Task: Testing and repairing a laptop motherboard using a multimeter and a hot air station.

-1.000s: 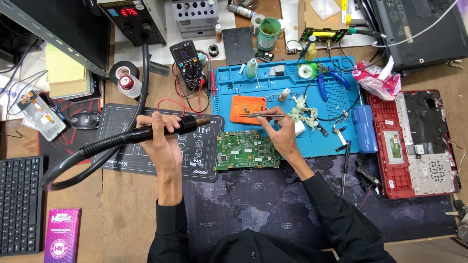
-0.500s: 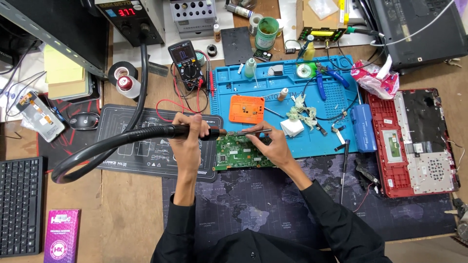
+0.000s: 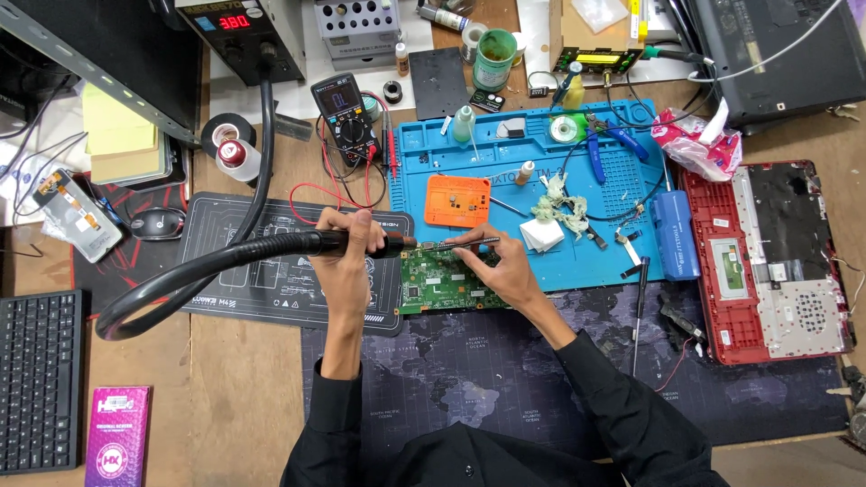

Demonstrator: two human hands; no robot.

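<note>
A green circuit board [image 3: 442,287] lies at the front edge of the blue work mat [image 3: 550,261]. My left hand [image 3: 347,248] grips the black handle of a hot-air wand [image 3: 298,243], its thick black hose looping left and up to a station. The nozzle points right, just over the board's top edge. My right hand [image 3: 496,266] rests on the board's right end and pinches slim metal tweezers [image 3: 460,243], whose tips meet the nozzle above the board.
An orange square case [image 3: 457,200], white tissue [image 3: 541,234] and small bottles sit on the blue mat. A multimeter [image 3: 345,117] stands behind; a red opened laptop shell [image 3: 771,261] lies at right. A keyboard [image 3: 36,379] and pink box [image 3: 117,436] are at left.
My left hand carried the wand rightward from the black mat to the board. My right hand came down from the blue mat with the tweezers onto the board.
</note>
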